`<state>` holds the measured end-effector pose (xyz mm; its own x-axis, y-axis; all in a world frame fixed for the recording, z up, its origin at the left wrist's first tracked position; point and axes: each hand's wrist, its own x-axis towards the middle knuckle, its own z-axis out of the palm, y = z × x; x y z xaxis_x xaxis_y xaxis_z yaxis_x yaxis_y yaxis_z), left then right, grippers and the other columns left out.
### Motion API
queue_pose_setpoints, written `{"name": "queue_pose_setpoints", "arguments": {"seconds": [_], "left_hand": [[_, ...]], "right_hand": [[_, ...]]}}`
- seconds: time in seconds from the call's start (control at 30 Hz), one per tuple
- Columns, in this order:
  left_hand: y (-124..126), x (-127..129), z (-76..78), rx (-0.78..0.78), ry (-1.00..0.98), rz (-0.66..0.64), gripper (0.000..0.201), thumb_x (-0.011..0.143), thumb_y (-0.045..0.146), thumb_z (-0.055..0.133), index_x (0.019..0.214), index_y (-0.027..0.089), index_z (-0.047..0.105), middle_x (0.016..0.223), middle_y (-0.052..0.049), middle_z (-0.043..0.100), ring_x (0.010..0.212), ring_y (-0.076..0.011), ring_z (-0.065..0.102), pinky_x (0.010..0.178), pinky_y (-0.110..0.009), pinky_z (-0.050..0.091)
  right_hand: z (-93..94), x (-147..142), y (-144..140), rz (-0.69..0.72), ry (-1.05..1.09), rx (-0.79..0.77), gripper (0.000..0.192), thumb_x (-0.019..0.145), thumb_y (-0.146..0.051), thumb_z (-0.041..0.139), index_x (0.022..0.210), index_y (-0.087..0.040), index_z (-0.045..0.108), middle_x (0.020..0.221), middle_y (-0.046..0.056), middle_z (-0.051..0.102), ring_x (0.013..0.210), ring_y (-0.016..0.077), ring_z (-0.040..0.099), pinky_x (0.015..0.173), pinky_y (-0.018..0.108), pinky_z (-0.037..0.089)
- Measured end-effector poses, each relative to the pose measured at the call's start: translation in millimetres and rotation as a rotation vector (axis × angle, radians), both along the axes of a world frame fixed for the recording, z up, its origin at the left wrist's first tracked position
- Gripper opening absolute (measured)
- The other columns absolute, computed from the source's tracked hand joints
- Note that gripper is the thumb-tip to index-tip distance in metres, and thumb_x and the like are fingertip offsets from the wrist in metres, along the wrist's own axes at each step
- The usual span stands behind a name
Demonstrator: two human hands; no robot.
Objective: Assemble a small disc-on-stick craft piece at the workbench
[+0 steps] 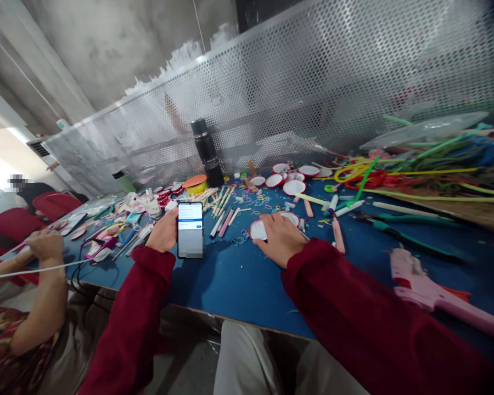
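Two hands are working at the blue table [230, 274]: the left hand [163, 230] is gripping a lit phone [190, 229] upright, while the right hand [280, 238] is resting spread on a red-rimmed white disc [258, 229].

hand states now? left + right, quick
Left hand: closed around the phone, held upright above the blue table.
Right hand: open, palm down on the table, fingers on a red-rimmed white disc.

The head-worn camera looks forward and down, close over a cluttered blue table [239, 280].
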<state>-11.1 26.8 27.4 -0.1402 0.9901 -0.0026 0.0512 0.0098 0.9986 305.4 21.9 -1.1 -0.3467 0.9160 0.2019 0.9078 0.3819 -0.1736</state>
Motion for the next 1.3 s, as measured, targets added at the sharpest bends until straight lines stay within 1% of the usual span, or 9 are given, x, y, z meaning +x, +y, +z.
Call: {"name": "queue_pose_setpoints", "arguments": {"seconds": [0.1,0.23,0.4,0.53,0.7,0.83,0.93,1.03,1.3], "left_hand": [[-1,3,-0.1,0.055,-0.118,0.003,0.030,0.100,0.031,0.050,0.117,0.017,0.071,0.117,-0.007,0.079,0.125,-0.0279,0.068,0.103,-0.035,0.059],[0,3,-1.9,0.039,-0.171,-0.014,0.032,0.099,0.033,0.050,0.117,0.017,0.072,0.119,-0.008,0.078,0.124,-0.0291,0.068,0.103,-0.038,0.060],[4,-1,-3.4,0.022,-0.132,0.007,0.028,0.097,0.033,0.055,0.114,0.020,0.074,0.117,-0.007,0.080,0.124,-0.0287,0.069,0.103,-0.038,0.060],[5,0,-3.3,0.013,-0.168,0.036,0.029,0.098,0.034,0.053,0.113,0.020,0.074,0.117,-0.007,0.079,0.128,-0.0288,0.067,0.103,-0.038,0.059],[4,1,-5.1,0.030,-0.152,0.013,0.031,0.099,0.036,0.054,0.117,0.019,0.072,0.123,-0.008,0.077,0.127,-0.0276,0.067,0.103,-0.036,0.059],[4,-1,-4.7,0.003,-0.190,0.022,0.034,0.104,0.035,0.046,0.119,0.017,0.070,0.121,-0.006,0.078,0.126,-0.0265,0.067,0.102,-0.035,0.060],[5,-3,-3.6,-0.011,-0.190,-0.012,0.037,0.108,0.028,0.035,0.119,0.016,0.069,0.117,-0.002,0.079,0.128,-0.0234,0.066,0.102,-0.029,0.058],[5,-3,-2.9,0.002,-0.170,-0.014,0.035,0.108,0.023,0.037,0.119,0.016,0.069,0.114,0.000,0.079,0.127,-0.0236,0.066,0.101,-0.028,0.058],[2,3,0.2,-0.048,-0.213,0.028,0.035,0.108,0.032,0.040,0.114,0.017,0.071,0.111,-0.003,0.079,0.122,-0.0260,0.069,0.098,-0.032,0.059]], "right_hand": [[1.1,0,-1,-0.005,-0.012,0.002,0.050,0.095,-0.036,0.064,0.133,-0.004,0.057,0.132,0.024,0.062,0.125,0.0368,0.058,0.105,0.041,0.042],[-0.8,0,1,-0.005,-0.009,0.016,0.051,0.095,-0.037,0.064,0.133,-0.004,0.057,0.131,0.024,0.064,0.123,0.0365,0.059,0.104,0.041,0.043],[-3.2,0,2,-0.002,0.004,0.021,0.056,0.095,-0.038,0.064,0.138,-0.002,0.054,0.131,0.025,0.063,0.123,0.0372,0.059,0.104,0.042,0.043],[-2.7,0,2,-0.012,0.016,0.007,0.055,0.094,-0.037,0.064,0.137,-0.003,0.054,0.131,0.026,0.062,0.123,0.0373,0.059,0.103,0.042,0.043],[-3.1,0,2,-0.004,0.014,0.018,0.055,0.094,-0.037,0.065,0.136,-0.003,0.055,0.130,0.026,0.062,0.121,0.0380,0.059,0.102,0.042,0.043],[-3.7,0,3,-0.018,0.013,0.021,0.057,0.094,-0.039,0.065,0.137,-0.003,0.055,0.130,0.026,0.062,0.122,0.0374,0.059,0.103,0.042,0.043],[-5.6,1,4,-0.010,0.000,0.042,0.055,0.094,-0.039,0.064,0.135,-0.003,0.055,0.128,0.025,0.063,0.121,0.0364,0.059,0.102,0.041,0.044],[-10.7,1,7,-0.008,-0.011,0.073,0.056,0.094,-0.040,0.065,0.135,-0.004,0.056,0.126,0.024,0.065,0.120,0.0359,0.060,0.102,0.042,0.045],[-22.3,2,13,-0.002,0.016,0.175,0.053,0.090,-0.044,0.067,0.130,-0.009,0.059,0.120,0.021,0.068,0.111,0.0342,0.063,0.097,0.042,0.047]]}}
